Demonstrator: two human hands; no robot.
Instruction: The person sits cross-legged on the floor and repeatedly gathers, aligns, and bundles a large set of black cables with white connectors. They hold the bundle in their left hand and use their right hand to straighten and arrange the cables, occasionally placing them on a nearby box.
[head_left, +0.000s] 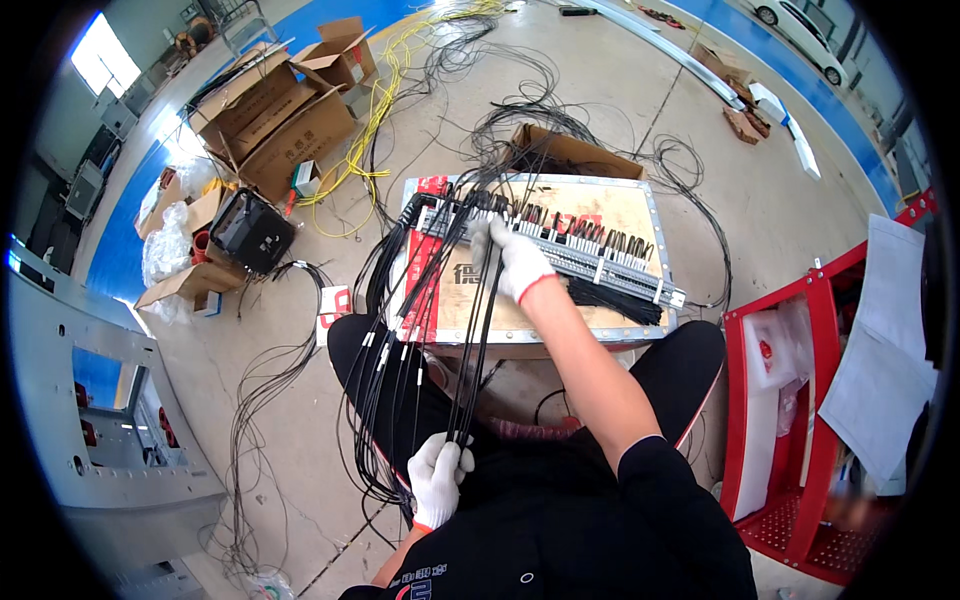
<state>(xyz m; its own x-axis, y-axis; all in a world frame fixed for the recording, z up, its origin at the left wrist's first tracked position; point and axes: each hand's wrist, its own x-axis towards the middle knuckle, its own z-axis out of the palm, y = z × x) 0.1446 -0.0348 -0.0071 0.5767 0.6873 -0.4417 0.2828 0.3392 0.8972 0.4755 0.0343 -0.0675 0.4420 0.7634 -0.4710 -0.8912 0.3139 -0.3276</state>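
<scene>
My left hand (437, 478), in a white glove, is closed around a bundle of black cables (474, 350) near my lap. The cables run up from it to my gloved right hand (512, 262), whose fingers are closed on the same bundle by the near side of a long metal rail. That grey slotted rail (570, 262) lies across a wooden case (600, 195), with a row of black cable ends in white sleeves along it. More black cables (372, 400) with white labels hang over the case's left edge across my leg. My fingers hide the exact grip.
Cardboard boxes (275, 130) and a black box-shaped device (252, 232) stand at the far left. Yellow cable (375, 130) and loose black coils (680, 165) lie on the floor. A red metal frame (835, 400) rises at my right, a grey cabinet (120, 420) at my left.
</scene>
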